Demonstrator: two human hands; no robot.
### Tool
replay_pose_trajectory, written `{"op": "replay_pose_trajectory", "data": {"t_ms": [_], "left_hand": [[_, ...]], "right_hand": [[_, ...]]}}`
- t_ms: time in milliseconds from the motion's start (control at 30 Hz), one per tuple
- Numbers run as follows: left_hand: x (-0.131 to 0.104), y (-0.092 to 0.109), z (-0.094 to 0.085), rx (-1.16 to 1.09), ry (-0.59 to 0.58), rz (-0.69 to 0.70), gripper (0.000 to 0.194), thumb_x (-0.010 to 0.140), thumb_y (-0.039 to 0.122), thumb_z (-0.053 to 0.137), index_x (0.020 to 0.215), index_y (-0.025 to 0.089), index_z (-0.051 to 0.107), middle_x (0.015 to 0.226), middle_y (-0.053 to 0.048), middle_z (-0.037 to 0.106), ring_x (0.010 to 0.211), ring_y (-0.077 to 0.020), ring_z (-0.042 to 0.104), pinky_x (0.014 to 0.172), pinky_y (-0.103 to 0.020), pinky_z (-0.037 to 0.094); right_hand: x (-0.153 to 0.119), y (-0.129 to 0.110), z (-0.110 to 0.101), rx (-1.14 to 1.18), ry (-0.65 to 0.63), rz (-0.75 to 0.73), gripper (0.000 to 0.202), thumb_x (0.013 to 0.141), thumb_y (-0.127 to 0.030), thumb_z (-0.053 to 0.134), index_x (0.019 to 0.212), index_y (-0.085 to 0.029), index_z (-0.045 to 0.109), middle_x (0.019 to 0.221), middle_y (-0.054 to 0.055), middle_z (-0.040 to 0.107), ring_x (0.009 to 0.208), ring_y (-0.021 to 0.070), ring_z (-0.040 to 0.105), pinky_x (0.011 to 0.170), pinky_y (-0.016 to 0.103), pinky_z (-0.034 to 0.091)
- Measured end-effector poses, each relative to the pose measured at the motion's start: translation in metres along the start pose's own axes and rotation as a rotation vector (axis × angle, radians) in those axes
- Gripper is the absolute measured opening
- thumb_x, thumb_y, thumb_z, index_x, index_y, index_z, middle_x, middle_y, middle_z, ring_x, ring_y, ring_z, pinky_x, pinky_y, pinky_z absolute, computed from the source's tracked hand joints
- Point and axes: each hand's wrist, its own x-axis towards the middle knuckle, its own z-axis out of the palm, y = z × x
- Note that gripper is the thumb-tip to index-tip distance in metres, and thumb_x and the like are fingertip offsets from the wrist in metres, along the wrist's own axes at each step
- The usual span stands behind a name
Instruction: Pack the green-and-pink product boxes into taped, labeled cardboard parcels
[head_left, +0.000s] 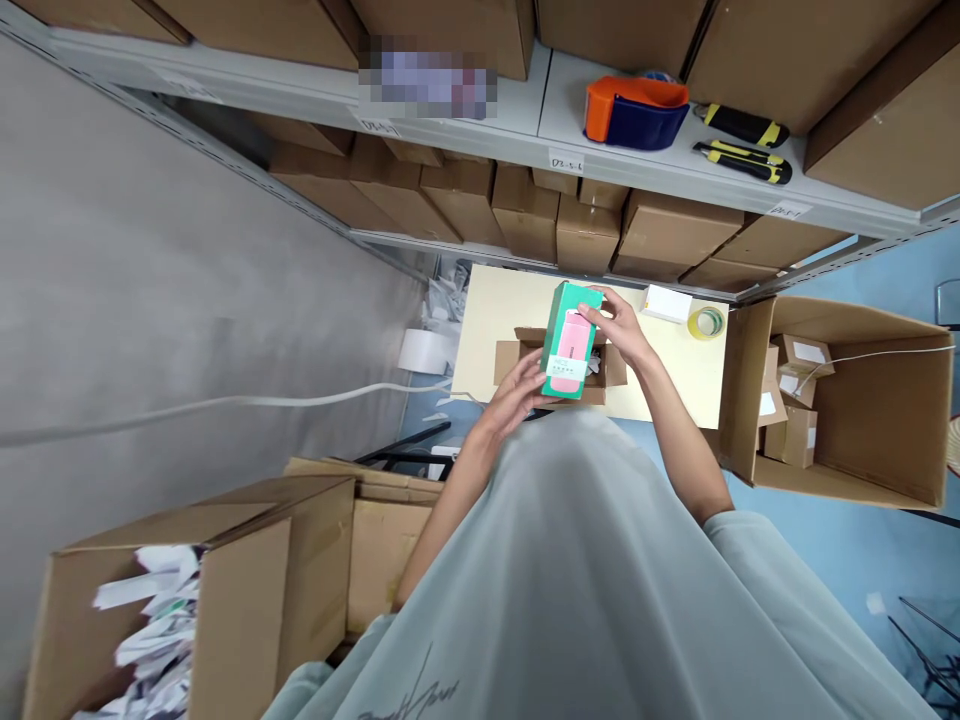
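Note:
A green box with a pink picture on its front is held upright between my two hands. My left hand is closed round its lower left side and bottom edge. At the upper right corner, my right hand grips the box, with the thumb on its front. Behind and below the green box lies a small open cardboard box, its flaps spread out on the cream table. Some crumpled packing shows inside it, and the green box hides part of it.
On the table's right stand a white box and a roll of tape. A large carton with small boxes is at right; another carton holds crumpled paper at lower left. A shelf with boxes and cutters spans the top.

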Motion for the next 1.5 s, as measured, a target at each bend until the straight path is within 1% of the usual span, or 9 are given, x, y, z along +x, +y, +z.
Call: {"op": "replay_pose_trajectory", "data": {"t_ms": [133,533,700,833,1000,1133,1233,1333,1500], "left_hand": [[0.005,-0.002,0.002,0.14,0.065,0.031,0.097,0.076,0.047,0.103,0.159,0.027,0.058,0.152,-0.015,0.072,0.135,-0.0357,0.075,0.105,-0.048,0.07],[0.004,-0.001,-0.005,0.14,-0.003,0.041,0.097,0.074,0.058,0.102,0.155,0.027,0.06,0.138,-0.014,0.08,0.123,-0.0331,0.081,0.104,-0.049,0.07],[0.003,-0.001,0.002,0.454,0.143,0.27,0.113,0.07,0.053,0.104,0.165,0.024,0.052,0.151,-0.016,0.07,0.137,-0.0347,0.072,0.106,-0.045,0.067],[-0.006,0.007,0.01,0.872,0.35,0.52,0.092,0.081,0.036,0.095,0.164,0.024,0.056,0.158,-0.018,0.063,0.153,-0.0398,0.058,0.128,-0.056,0.053],[-0.012,0.011,0.006,1.074,0.364,0.65,0.072,0.089,0.021,0.083,0.158,0.024,0.06,0.155,-0.019,0.064,0.152,-0.0407,0.057,0.136,-0.06,0.043],[-0.011,0.006,-0.01,1.008,0.33,0.626,0.074,0.088,0.032,0.089,0.156,0.027,0.061,0.17,-0.019,0.053,0.163,-0.0415,0.047,0.137,-0.061,0.041],[-0.005,0.005,-0.028,0.726,0.281,0.505,0.103,0.08,0.053,0.097,0.168,0.03,0.048,0.182,-0.021,0.037,0.166,-0.0415,0.045,0.128,-0.057,0.052],[0.004,0.007,-0.044,0.529,0.165,0.358,0.123,0.073,0.059,0.099,0.176,0.029,0.038,0.177,-0.023,0.048,0.158,-0.0389,0.056,0.117,-0.05,0.06],[0.01,0.021,-0.049,0.605,0.081,0.272,0.102,0.069,0.041,0.099,0.163,0.023,0.061,0.159,-0.017,0.067,0.14,-0.0343,0.068,0.11,-0.046,0.065]], "right_hand": [[0.003,0.007,0.0,-0.054,0.081,-0.01,0.075,0.076,-0.085,0.087,0.122,-0.029,0.072,0.127,0.009,0.08,0.121,0.0308,0.073,0.089,0.042,0.071],[-0.002,-0.005,-0.012,-0.051,-0.009,0.085,0.079,0.077,-0.078,0.091,0.136,-0.031,0.068,0.124,0.007,0.076,0.103,0.0256,0.076,0.085,0.043,0.072],[-0.006,-0.013,-0.022,-0.083,-0.147,-0.037,0.065,0.087,-0.063,0.08,0.142,-0.032,0.065,0.149,0.009,0.071,0.131,0.0306,0.069,0.108,0.05,0.065],[-0.013,-0.014,-0.03,-0.076,-0.199,-0.102,0.065,0.087,-0.058,0.078,0.145,-0.033,0.062,0.165,0.008,0.061,0.151,0.0338,0.057,0.12,0.054,0.057],[-0.02,-0.005,-0.034,-0.057,-0.234,-0.074,0.076,0.084,-0.071,0.087,0.144,-0.034,0.06,0.158,0.01,0.067,0.149,0.0333,0.061,0.12,0.053,0.056],[-0.028,0.0,-0.036,-0.037,-0.194,-0.022,0.094,0.073,-0.073,0.098,0.149,-0.035,0.059,0.149,0.009,0.071,0.145,0.0323,0.065,0.123,0.052,0.055],[-0.041,0.004,-0.038,-0.036,-0.19,-0.01,0.102,0.066,-0.071,0.102,0.151,-0.033,0.061,0.159,0.011,0.065,0.153,0.0341,0.059,0.127,0.052,0.053],[-0.054,0.012,-0.041,-0.02,-0.197,0.021,0.1,0.062,-0.071,0.104,0.146,-0.032,0.062,0.156,0.011,0.066,0.15,0.0347,0.061,0.129,0.053,0.052],[-0.063,0.028,-0.047,-0.034,-0.191,0.066,0.097,0.062,-0.069,0.103,0.14,-0.033,0.06,0.148,0.01,0.067,0.145,0.0342,0.063,0.128,0.053,0.052]]}}
